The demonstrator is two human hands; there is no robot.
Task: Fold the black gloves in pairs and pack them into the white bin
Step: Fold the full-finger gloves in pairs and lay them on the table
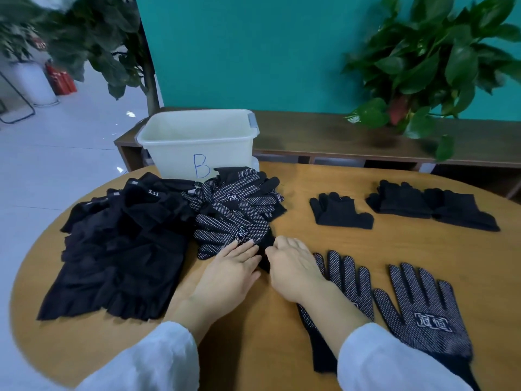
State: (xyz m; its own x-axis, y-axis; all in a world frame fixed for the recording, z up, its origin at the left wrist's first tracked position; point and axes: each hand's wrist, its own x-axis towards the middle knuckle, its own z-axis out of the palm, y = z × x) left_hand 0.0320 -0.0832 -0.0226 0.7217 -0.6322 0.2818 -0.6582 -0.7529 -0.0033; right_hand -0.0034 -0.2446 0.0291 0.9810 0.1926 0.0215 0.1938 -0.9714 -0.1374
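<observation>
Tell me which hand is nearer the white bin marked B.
Left. The left hand rests on the dotted glove pile directly below the white bin; the right hand sits level with it but farther to the bin's right.

A heap of black knit gloves with white grip dots (239, 210) lies just in front of the open white plastic bin marked with a blue "B" (197, 142). Two more dotted gloves, one (344, 292) beside the other (423, 311), lie flat, palms up, near me on the right. Plain black folded gloves sit further back: one bundle (341, 211), then a bigger one (431, 207). Dark fingerless gloves (121, 249) pile up at the left.
</observation>
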